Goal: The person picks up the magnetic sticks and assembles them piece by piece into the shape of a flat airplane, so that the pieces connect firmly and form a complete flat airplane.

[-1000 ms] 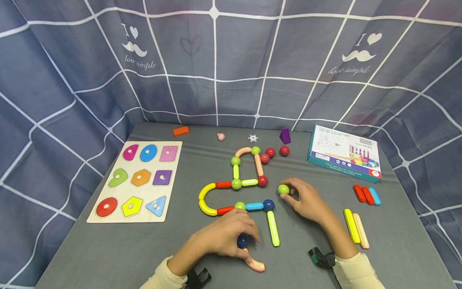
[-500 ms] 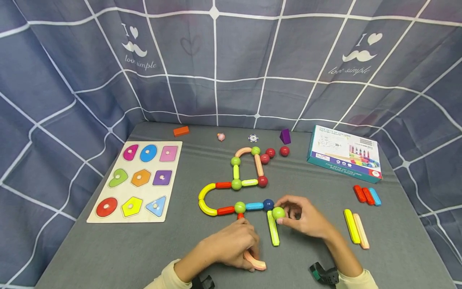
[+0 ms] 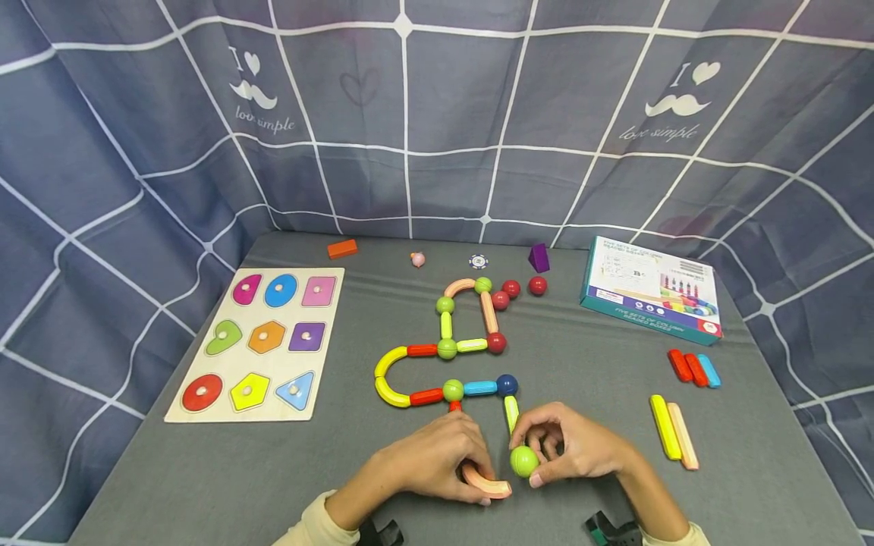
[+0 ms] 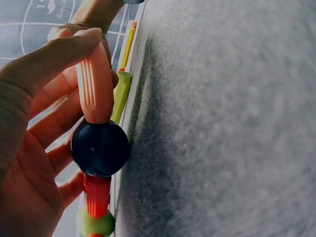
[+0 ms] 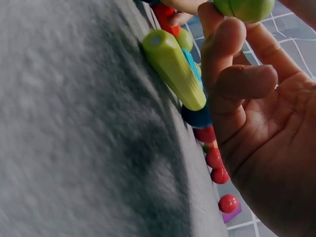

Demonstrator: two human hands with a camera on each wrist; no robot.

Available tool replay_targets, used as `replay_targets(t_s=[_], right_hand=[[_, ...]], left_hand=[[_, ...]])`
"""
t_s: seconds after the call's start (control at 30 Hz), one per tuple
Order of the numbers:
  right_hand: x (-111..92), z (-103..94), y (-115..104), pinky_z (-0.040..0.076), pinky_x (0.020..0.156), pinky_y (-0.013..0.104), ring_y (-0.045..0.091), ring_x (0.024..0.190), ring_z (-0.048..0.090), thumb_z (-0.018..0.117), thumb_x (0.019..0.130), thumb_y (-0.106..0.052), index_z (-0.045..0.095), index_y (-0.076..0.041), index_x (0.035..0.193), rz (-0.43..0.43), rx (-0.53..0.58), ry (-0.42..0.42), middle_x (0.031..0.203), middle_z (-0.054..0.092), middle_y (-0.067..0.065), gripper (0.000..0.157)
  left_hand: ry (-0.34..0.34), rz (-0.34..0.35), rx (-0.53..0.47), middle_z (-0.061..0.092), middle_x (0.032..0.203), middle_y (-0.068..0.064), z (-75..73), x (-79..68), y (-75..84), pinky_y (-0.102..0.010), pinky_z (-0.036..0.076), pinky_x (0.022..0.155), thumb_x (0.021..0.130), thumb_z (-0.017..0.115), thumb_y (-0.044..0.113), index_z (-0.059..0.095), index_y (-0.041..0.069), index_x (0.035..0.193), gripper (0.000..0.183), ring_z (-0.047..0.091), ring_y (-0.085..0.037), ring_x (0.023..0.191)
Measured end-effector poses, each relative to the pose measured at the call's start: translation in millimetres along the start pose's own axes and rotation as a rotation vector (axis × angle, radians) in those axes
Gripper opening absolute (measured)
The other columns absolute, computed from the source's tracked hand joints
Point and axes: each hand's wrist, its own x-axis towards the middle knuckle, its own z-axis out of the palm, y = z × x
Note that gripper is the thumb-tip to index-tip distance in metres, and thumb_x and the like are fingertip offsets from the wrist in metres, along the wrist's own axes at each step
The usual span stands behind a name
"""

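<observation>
Pinching lime-green plastic-looking ball (image 3: pixel 524 461) in right hand (image 3: pixel 580 447), near straight lime-green plastic-looking rod (image 3: pixel 510 412); pinching curved peach plastic-looking rod (image 3: pixel 488 484) in left hand (image 3: pixel 437 459); might knock straight rod askew by bumping sideways

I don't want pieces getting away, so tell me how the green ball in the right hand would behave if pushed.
The green ball would probably roll, since it looks round with no flat side showing. It seems stiff: no dent shows where the right hand pinches it. Its smooth, shiny surface suggests it could be a little slippery.
</observation>
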Motion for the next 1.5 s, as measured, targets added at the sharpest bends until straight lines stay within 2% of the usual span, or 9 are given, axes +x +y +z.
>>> replay_targets(t_s=[0.3,0.47,0.57,0.67,0.8,0.9,1.03,1.2,1.5], right_hand=[[3.0,9.3,2.3,0.038,0.035,0.022,-0.001,0.055,0.045,0.076,0.075,-0.003,0.062,-0.009,0.106,0.065,0.012,-0.082,0.065,0.051,0.019,0.034],[3.1,9.4,2.3,0.036,0.036,0.020,-0.002,0.054,0.043,0.075,0.077,-0.003,0.061,-0.004,0.107,0.074,0.023,-0.074,0.065,0.051,0.018,0.033],[3.8,8.5,2.3,0.034,0.036,0.019,-0.002,0.054,0.042,0.069,0.082,-0.002,0.061,-0.003,0.103,0.055,-0.016,0.007,0.067,0.055,0.012,0.022],[5.8,7.2,3.0,0.032,0.037,0.020,-0.002,0.052,0.039,0.066,0.088,-0.008,0.062,-0.010,0.090,0.092,-0.185,0.225,0.065,0.054,0.000,0.005],[9.8,7.7,4.4,0.031,0.040,0.021,-0.001,0.047,0.038,0.069,0.087,-0.033,0.058,-0.022,0.072,0.315,-0.512,0.514,0.057,0.047,-0.012,0.022],[13.3,11.3,5.2,0.031,0.041,0.021,0.000,0.045,0.039,0.071,0.081,-0.047,0.055,-0.026,0.063,0.475,-0.686,0.562,0.051,0.045,-0.014,0.032],[18.0,18.1,4.6,0.027,0.040,0.022,-0.001,0.043,0.036,0.072,0.077,-0.054,0.052,-0.029,0.055,0.562,-0.793,0.528,0.045,0.040,-0.018,0.039],[21.4,22.2,4.7,0.021,0.038,0.020,-0.005,0.039,0.029,0.073,0.080,-0.045,0.050,-0.027,0.052,0.553,-0.721,0.497,0.041,0.036,-0.021,0.040],[18.2,21.8,4.9,0.021,0.038,0.019,-0.004,0.040,0.030,0.071,0.083,-0.040,0.056,-0.023,0.055,0.519,-0.496,0.445,0.044,0.039,-0.018,0.037]], left_hand=[[0.010,-0.009,-0.035,0.057,0.074,0.026,1.3,-0.1,-1.8,-0.009,0.033,0.072,0.079,0.075,0.043,0.071,0.029,0.082,0.015,0.044,0.010,0.073],[0.001,-0.015,-0.029,0.057,0.074,0.025,0.7,-0.1,-0.4,-0.010,0.034,0.074,0.079,0.074,0.044,0.071,0.028,0.081,0.016,0.044,0.010,0.074],[-0.009,-0.022,-0.022,0.057,0.075,0.025,0.9,-0.7,-0.2,-0.012,0.034,0.078,0.079,0.074,0.045,0.072,0.029,0.082,0.017,0.044,0.010,0.075],[-0.018,-0.023,-0.011,0.057,0.075,0.025,1.7,-0.9,-0.4,-0.013,0.034,0.080,0.078,0.075,0.044,0.072,0.030,0.082,0.016,0.043,0.011,0.076],[-0.032,-0.016,0.021,0.056,0.073,0.027,2.1,-0.5,-0.2,-0.014,0.033,0.079,0.076,0.076,0.042,0.071,0.031,0.079,0.013,0.041,0.011,0.073],[-0.052,-0.018,0.046,0.054,0.070,0.028,1.3,-0.2,0.4,-0.015,0.033,0.080,0.074,0.077,0.042,0.070,0.032,0.076,0.012,0.039,0.010,0.071],[-0.081,-0.039,0.070,0.053,0.068,0.029,0.2,0.0,1.5,-0.021,0.033,0.091,0.072,0.079,0.042,0.071,0.033,0.076,0.012,0.039,0.009,0.073],[-0.106,-0.062,0.082,0.052,0.067,0.029,0.6,0.8,1.6,-0.030,0.031,0.099,0.072,0.079,0.042,0.070,0.034,0.076,0.013,0.040,0.009,0.074],[-0.107,-0.068,0.096,0.052,0.067,0.029,0.6,0.7,1.6,-0.031,0.031,0.098,0.070,0.081,0.044,0.070,0.035,0.075,0.015,0.040,0.009,0.073]])
